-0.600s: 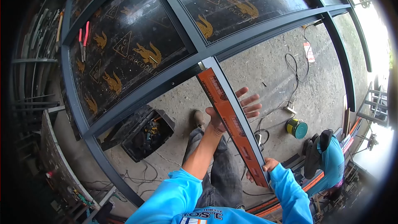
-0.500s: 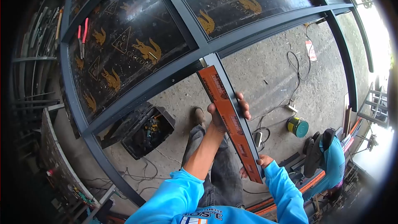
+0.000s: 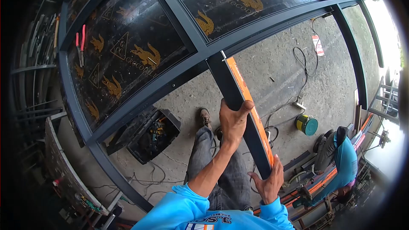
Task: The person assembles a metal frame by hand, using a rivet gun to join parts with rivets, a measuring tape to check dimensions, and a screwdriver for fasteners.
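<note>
A dark grey metal profile (image 3: 254,145) with orange printed film (image 3: 241,83) along one side slants from the large frame (image 3: 200,51) towards my body. Its far end meets or lies very close to the frame's crossbar; a small bright metal piece (image 3: 223,55) shows there. My left hand (image 3: 234,121) holds the middle of the profile, thumb over the top and the other fingers partly hidden. My right hand (image 3: 270,182) clasps the near end, thumb on the left side and fingers along the film side.
Red-handled pliers (image 3: 81,44) lie on the black crocodile-printed panel (image 3: 128,30). Below the frame stand an open black toolbox (image 3: 147,155) and a bucket with a green lid (image 3: 310,125). Cables (image 3: 306,74) cross the concrete floor. A co-worker (image 3: 344,157) bends over at the right.
The profile has turned about its length, so the film now faces right and the dark face shows. Both hands have shifted their grip on it.
</note>
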`<state>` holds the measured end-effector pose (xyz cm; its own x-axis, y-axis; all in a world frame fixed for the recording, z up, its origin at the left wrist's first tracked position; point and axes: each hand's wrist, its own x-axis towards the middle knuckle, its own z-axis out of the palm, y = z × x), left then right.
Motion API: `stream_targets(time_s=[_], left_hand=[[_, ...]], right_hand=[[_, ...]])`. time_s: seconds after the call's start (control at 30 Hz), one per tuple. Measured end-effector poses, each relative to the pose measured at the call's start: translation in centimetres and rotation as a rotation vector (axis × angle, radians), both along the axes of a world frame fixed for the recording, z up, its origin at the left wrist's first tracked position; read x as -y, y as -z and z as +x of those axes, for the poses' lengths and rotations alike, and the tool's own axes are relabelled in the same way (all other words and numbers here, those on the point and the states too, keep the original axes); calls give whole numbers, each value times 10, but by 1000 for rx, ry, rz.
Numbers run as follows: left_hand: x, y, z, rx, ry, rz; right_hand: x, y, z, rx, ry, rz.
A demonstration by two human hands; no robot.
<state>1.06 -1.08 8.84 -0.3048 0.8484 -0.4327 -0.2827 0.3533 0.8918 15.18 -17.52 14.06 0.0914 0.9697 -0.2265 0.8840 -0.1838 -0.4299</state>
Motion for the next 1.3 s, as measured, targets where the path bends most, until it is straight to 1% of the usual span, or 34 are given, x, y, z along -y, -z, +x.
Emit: stream_targets(time_s=[0.03, 0.07, 0.1, 0.13, 0.17, 0.2, 0.27, 0.3, 0.33, 0.37, 0.4, 0.43, 0.47, 0.5, 0.53, 0.57, 0.6, 0.63, 0.67, 0.7, 0.73, 0.77, 0.83, 0.87, 0.93, 0.97, 1.03, 1.07, 1.1, 1.13, 1.17, 1.23, 1.27, 1.3], left_hand=[[2, 4, -2, -3, -3, -4], [3, 8, -7, -34, 37, 7], [4, 14, -15, -67, 83, 13], [5, 24, -24, 86, 144, 75], [14, 50, -34, 326, 150, 50], [10, 47, -37, 607, 156, 78], [-6, 57, -37, 1174, 211, 124], [-16, 65, -35, 1170, 209, 130], [-26, 73, -33, 1332, 381, 228], [-30, 78, -34, 1487, 556, 319], [-33, 64, -36, 1530, 502, 254], [-30, 70, -38, 1528, 503, 244], [-24, 78, -38, 1445, 447, 234], [-19, 82, -38, 1358, 394, 227], [-16, 64, -37, 1147, 298, 148], [-10, 52, -36, 1010, 199, 60], [-5, 47, -37, 916, 141, -13], [-1, 40, -39, 821, 88, -89], [1, 31, -41, 818, 92, -86], [0, 18, -42, 735, 71, -146], [-2, 11, -42, 653, 52, -207], [-3, 11, -42, 656, 53, -203], [-1, 11, -39, 509, 56, -180], [-2, 12, -37, 512, 69, -182], [1, 15, -34, 489, 28, -146], [3, 18, -32, 479, 44, -153], [8, 35, -26, 470, -18, -54], [13, 49, -19, 506, -49, -131], [11, 56, -3, 397, -218, -118], [-6, 22, 10, 407, -312, -181], [-7, 18, 11, 351, -249, -219], [-9, -1, 5, 385, -114, -361], [-11, -8, 9, 337, -167, -343], [-16, -15, 14, 285, -215, -317]], right_hand=[[-2, 11, 2, -33, 23, -24], [-9, 16, 9, -162, 114, -145], [-15, 22, 18, -172, 119, -150], [-18, 28, 32, -367, 130, -253], [-18, 31, 46, -557, 140, -359], [-19, 35, 54, -556, 147, -365], [-19, 46, 66, -750, 138, -786], [-22, 57, 74, -843, 121, -993], [-11, 85, 84, -1008, 101, -1036], [-14, 97, 88, -1312, 158, -1113], [-22, 103, 87, -1490, 173, -1195], [-30, 109, 87, -1670, 190, -1273], [-30, 125, 95, -1731, 86, -1374], [-38, 126, 95, -1834, 182, -1473], [-40, 128, 99, -1861, 296, -1554], [-43, 128, 102, -1876, 414, -1638], [-53, 116, 99, -1634, 250, -1657], [-45, 112, 100, -1641, 256, -1660], [-36, 110, 103, -1320, 121, -1357], [-32, 107, 106, -994, 6, -1046], [-51, 60, 82, -1140, 434, -870], [-48, 42, 72, -940, 495, -582], [-30, 9, 54, -646, 418, -251], [-29, -5, 31, -644, 430, -245], [-27, -26, -10, -10, -43, -70], [-21, -15, -11, -20, -26, -72], [-6, 28, -10, 217, -63, 185], [-12, 26, 1, 276, -29, 130], [-28, 25, 15, 326, 8, 81], [-36, 21, 26, 298, -11, 144], [-41, 15, 35, 284, -34, 207], [-52, 4, 41, 44, -34, -15], [-59, -5, 36, 10, 17, -79], [-61, -6, 40, -9, 30, -82]])
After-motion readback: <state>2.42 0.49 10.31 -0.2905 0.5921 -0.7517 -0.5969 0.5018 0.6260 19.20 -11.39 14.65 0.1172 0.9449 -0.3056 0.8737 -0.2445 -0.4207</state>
